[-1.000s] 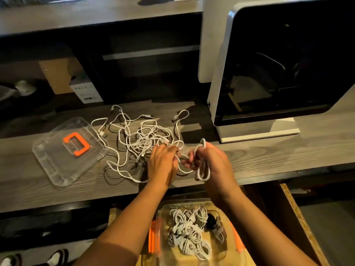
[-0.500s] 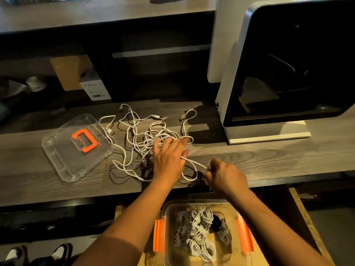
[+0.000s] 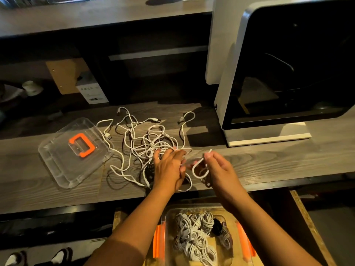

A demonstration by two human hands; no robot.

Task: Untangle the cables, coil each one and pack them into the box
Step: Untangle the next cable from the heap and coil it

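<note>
A tangle of white cables (image 3: pixel 148 143) lies on the grey wooden shelf (image 3: pixel 269 162). My left hand (image 3: pixel 169 167) rests flat on the tangle's near right edge, its fingers straight and spread, with a strand running under them. My right hand (image 3: pixel 217 167) pinches the end of a white cable loop (image 3: pixel 199 169) between thumb and fingertips, just right of the left hand. Below the shelf stands a clear box (image 3: pixel 240 244) with orange latches, holding several coiled white cables (image 3: pixel 194 237) and a dark one.
The clear lid (image 3: pixel 63 160) with an orange handle lies left of the tangle. A large white and black machine (image 3: pixel 288 73) stands on the shelf at the right. A small carton (image 3: pixel 92 91) sits at the back. Shoes (image 3: pixel 59 256) show at the bottom left.
A second ago my right hand held a small coil by the shelf; it dropped toward the box edge, then rose again pinching a cable end. My left hand flattened onto the tangle.
</note>
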